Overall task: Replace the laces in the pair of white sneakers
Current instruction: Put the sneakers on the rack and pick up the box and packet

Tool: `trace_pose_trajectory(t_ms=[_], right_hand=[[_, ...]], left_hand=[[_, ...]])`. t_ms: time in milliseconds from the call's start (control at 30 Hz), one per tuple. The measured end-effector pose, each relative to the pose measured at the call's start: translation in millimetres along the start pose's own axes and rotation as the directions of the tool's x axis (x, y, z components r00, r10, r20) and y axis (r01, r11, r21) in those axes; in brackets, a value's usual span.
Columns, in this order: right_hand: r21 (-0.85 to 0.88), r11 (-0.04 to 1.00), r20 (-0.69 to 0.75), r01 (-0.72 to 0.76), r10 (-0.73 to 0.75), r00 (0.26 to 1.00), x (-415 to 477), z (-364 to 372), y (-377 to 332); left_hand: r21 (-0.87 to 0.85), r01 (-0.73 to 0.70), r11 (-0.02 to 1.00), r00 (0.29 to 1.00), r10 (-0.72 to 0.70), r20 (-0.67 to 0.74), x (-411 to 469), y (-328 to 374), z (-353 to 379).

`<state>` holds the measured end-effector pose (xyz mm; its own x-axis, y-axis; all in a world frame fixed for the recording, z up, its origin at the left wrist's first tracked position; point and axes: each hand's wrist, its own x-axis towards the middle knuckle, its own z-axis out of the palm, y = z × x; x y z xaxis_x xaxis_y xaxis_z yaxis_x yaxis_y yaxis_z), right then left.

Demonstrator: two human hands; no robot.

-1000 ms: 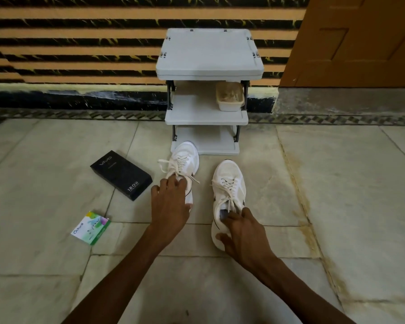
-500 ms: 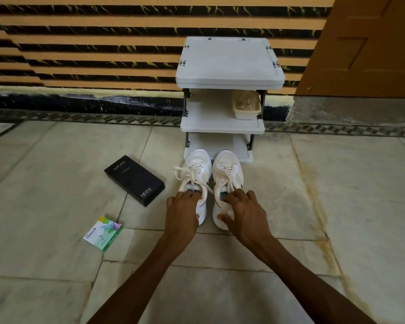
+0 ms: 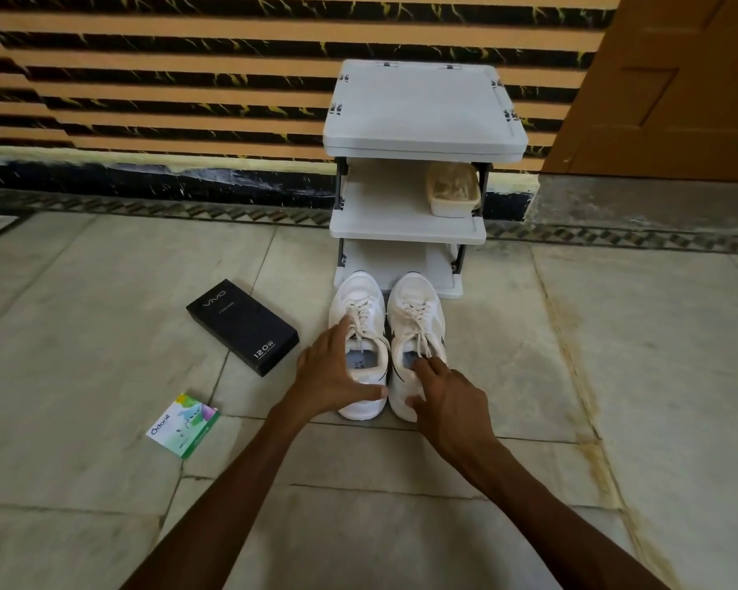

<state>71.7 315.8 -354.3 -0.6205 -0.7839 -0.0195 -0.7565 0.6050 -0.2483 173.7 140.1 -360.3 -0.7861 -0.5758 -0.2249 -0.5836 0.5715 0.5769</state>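
Left hand [image 3: 333, 372]: fingers straight and spread along the outer side of left sneaker [image 3: 358, 300], thumb across its heel. Right hand [image 3: 448, 396]: fingers curled on the heel of right sneaker [image 3: 416, 304], hiding it; forefinger tip inside the collar. Both laced, side by side. Left of them: "Odonil" pack [image 3: 183, 425], then black "vivo 120W" box [image 3: 241, 325]. Insole print unreadable. Just behind: grey rack [image 3: 422, 108]; tub [image 3: 452, 206] contents unclear. Tiled floor [image 3: 614, 355] stretches wide rightward.

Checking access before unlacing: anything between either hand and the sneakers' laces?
Nothing visible. The left hand rests against the left sneaker beside its laces. The right hand touches the right sneaker at its collar, by the lace ends. The black box and small packet lie off to the left, apart from both.
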Motion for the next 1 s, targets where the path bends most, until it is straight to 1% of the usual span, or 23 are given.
trace_pose_trajectory(t_ms=[67,100,167,233,267,333,367,400,467,567,667,767,900,1000], right_hand=[[0.010,1.000,0.002,0.008,-0.008,1.000,0.5,-0.7,0.7],[0.013,1.000,0.000,0.011,-0.011,1.000,0.6,-1.1,0.8],[0.012,1.000,-0.004,0.012,-0.012,1.000,0.6,-1.9,1.0],[0.025,1.000,-0.007,0.007,-0.007,1.000,1.7,-2.7,1.7],[0.028,1.000,-0.008,0.007,-0.007,1.000,2.2,-3.0,2.4],[0.023,1.000,-0.020,0.019,-0.019,1.000,2.9,-3.8,3.0],[0.026,0.999,-0.027,0.026,-0.026,0.999,3.0,-3.7,3.4],[0.033,0.999,-0.033,0.034,-0.032,0.999,2.6,-3.6,3.5],[0.048,0.998,-0.045,0.044,-0.042,0.998,0.6,-3.5,4.6],[0.057,0.997,-0.082,0.054,-0.049,0.995,-2.1,-5.1,8.1],[0.084,0.993,-0.121,0.079,-0.069,0.990,-2.7,-15.1,10.9],[0.032,0.992,-0.160,0.125,-0.119,0.980,-4.2,-39.7,13.4],[-0.032,0.978,-0.256,0.204,-0.205,0.944,-10.5,-90.9,10.4],[-0.088,0.965,-0.344,0.247,-0.262,0.902,-16.6,-137.6,-0.7]], left_hand=[[-0.131,0.015,0.991,0.999,-0.008,0.053,2.6,-4.2,3.1],[-0.170,0.008,0.985,0.998,0.002,0.057,3.0,-4.8,5.1],[-0.184,-0.008,0.983,1.000,0.013,0.026,2.5,-2.7,9.5],[-0.109,-0.002,0.994,0.998,-0.004,-0.057,-0.9,2.4,13.5],[-0.055,-0.006,0.998,0.992,-0.001,-0.125,-5.0,5.9,15.4],[0.041,-0.055,0.998,0.957,0.064,-0.282,-15.5,11.7,18.6],[0.111,-0.080,0.991,0.934,0.113,-0.340,-20.8,14.4,20.6],[0.199,-0.086,0.976,0.918,0.155,-0.366,-25.8,17.7,21.8],[0.344,-0.070,0.936,0.916,0.197,-0.349,-32.8,23.9,22.9],[0.466,-0.023,0.884,0.945,0.171,-0.278,-35.4,31.6,19.3],[0.615,0.008,0.789,0.944,0.197,-0.265,-40.9,43.2,11.6],[0.644,0.026,0.765,0.927,0.223,-0.303,-50.6,52.6,-4.8],[0.638,-0.052,0.768,0.900,0.313,-0.303,-71.0,71.8,-36.4],[0.600,-0.085,0.795,0.891,0.330,-0.312,-93.2,91.9,-62.8]])
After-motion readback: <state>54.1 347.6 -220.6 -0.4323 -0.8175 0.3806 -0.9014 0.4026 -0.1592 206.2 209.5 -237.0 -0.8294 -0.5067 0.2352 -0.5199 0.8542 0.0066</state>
